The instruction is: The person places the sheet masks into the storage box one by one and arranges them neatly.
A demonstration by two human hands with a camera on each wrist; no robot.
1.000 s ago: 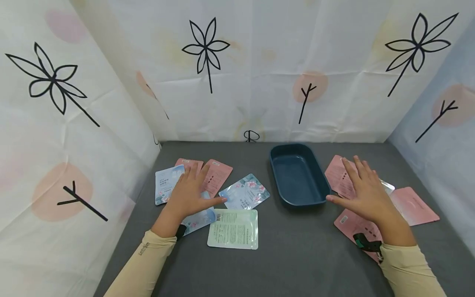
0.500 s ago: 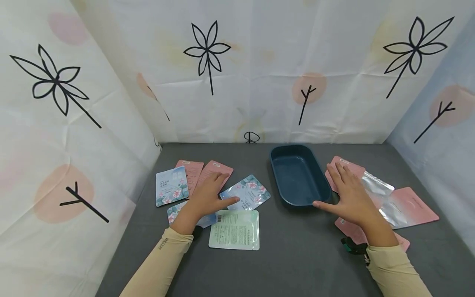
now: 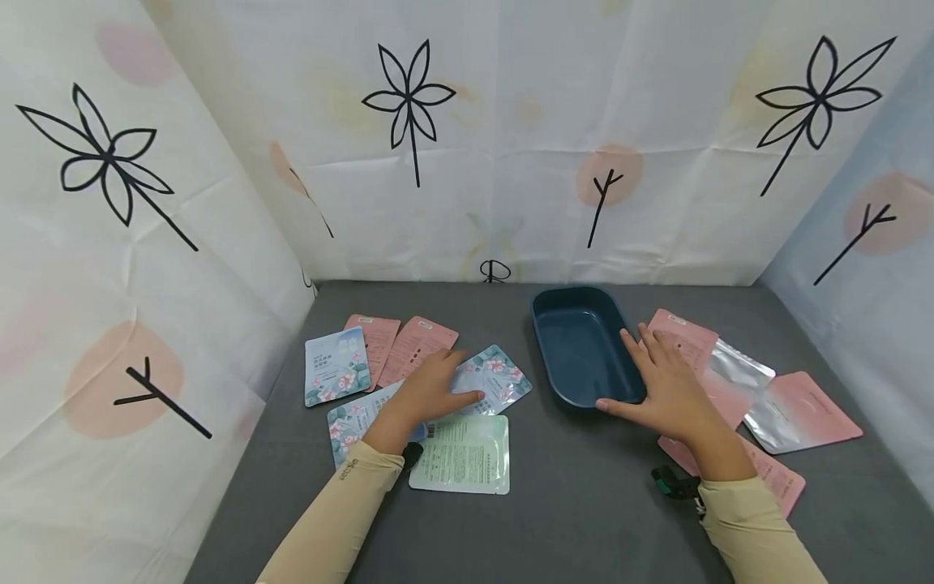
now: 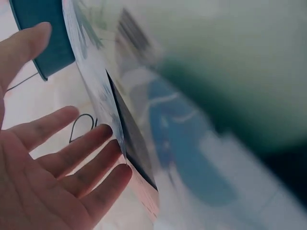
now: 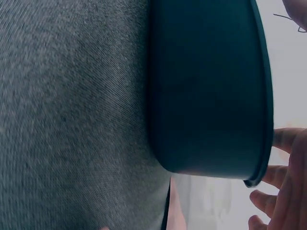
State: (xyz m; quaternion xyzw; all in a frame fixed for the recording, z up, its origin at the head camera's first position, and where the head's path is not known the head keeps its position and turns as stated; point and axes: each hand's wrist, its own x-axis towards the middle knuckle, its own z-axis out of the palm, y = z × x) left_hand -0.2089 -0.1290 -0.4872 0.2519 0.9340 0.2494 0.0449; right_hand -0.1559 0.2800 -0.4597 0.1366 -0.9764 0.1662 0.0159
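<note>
My left hand (image 3: 426, 393) hovers with fingers spread over the flat face-mask sachets on the left. Its fingertips overlap a blue floral sachet (image 3: 503, 377), and a second blue floral sachet (image 3: 353, 422) lies partly under the wrist. A pale green sachet (image 3: 463, 458) lies in front of it. In the left wrist view the left fingers (image 4: 84, 158) are loosely extended, holding nothing. My right hand (image 3: 667, 397) is over the near right corner of a dark blue rectangular tray (image 3: 543, 345), thumb and fingers apart. In the right wrist view its fingers show beyond the tray's rim (image 5: 266, 120).
Two pink sachets (image 3: 419, 345) and another blue floral one (image 3: 336, 369) lie at the back left. Right of the tray, pink sachets (image 3: 773, 474) and pink-and-silver ones (image 3: 810, 410) overlap. Patterned white cloth (image 3: 496, 203) walls the grey table (image 3: 569, 519) at back and sides.
Both hands have shifted: the left to the right across the sachets, the right leftward from the pink sachets to over the tray's corner. The sachets and tray stay in place.
</note>
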